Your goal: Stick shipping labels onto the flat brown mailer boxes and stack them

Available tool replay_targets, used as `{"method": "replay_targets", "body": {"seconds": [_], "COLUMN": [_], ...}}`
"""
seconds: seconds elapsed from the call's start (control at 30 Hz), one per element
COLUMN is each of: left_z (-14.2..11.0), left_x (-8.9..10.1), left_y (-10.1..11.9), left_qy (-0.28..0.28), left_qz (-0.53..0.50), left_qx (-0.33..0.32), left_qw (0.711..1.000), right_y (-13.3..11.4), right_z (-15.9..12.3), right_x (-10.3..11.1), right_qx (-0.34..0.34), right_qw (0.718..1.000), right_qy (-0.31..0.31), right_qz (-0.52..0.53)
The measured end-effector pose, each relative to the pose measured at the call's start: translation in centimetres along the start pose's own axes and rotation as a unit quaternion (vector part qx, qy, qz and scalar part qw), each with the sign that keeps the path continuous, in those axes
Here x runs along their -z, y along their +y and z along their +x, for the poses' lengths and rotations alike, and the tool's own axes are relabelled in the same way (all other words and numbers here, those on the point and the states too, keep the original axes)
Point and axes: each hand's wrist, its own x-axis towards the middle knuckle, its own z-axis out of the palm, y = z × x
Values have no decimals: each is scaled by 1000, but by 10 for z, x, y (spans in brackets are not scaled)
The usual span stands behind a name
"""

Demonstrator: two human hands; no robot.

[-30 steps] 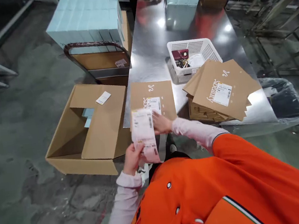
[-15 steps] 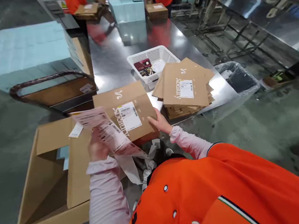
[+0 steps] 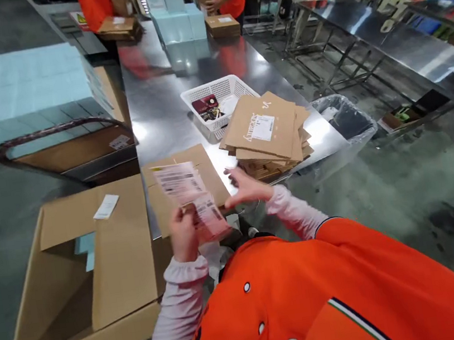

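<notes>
Pink label strip (image 3: 188,198) gripped in left hand (image 3: 184,236); right hand (image 3: 248,188) open (blurred) beside it, over flat carton (image 3: 179,191).

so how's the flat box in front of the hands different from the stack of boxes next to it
The flat box lies alone at the table edge, partly hidden by the label sheets in the left hand; no label shows on it. The stack holds many, fanned unevenly, with a white label on top. Both are brown cardboard.
</notes>
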Motion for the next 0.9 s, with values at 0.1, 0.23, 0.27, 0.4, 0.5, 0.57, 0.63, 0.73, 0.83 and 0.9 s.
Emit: {"method": "replay_targets", "body": {"seconds": [0.1, 0.23, 0.27, 0.4, 0.5, 0.57, 0.63, 0.73, 0.83, 0.9], "left_z": [-6, 1, 2, -3, -7, -5, 0, 10, 7, -11], "left_x": [-8, 8, 13, 19, 9, 0, -5, -2, 10, 20], "left_y": [-1, -3, -7, -27, -43, -52, -61, -79, -106, -126], "left_qy": [-13, 56, 62, 60, 127, 188, 213, 157, 93, 78], "left_qz": [-9, -59, -62, -74, -46, -19, -20, -76, -130, -137], "left_qx": [-12, -20, -8, 21, 10, 1, 9, 78, 185, 238], "left_qw": [1000, 997, 996, 995, 991, 982, 977, 982, 970, 958], "right_y": [-20, -28, -29, -32, -29, -23, -13, 5, 21, 29], "right_z": [-15, -14, -7, 26, 33, 34, 41, 70, 116, 143], "right_x": [-80, -98, -92, -76, -79, -87, -98, -114, -128, -136], "right_qx": [5, -19, -13, 22, 41, 18, -3, 24, 33, 10], "right_qw": [978, 957, 956, 984, 992, 993, 992, 995, 998, 991], "right_qy": [-37, -139, -153, -110, -97, -98, -103, -72, -8, 0], "right_qz": [204, 255, 250, 136, 65, 61, 74, 60, -47, -136]}}
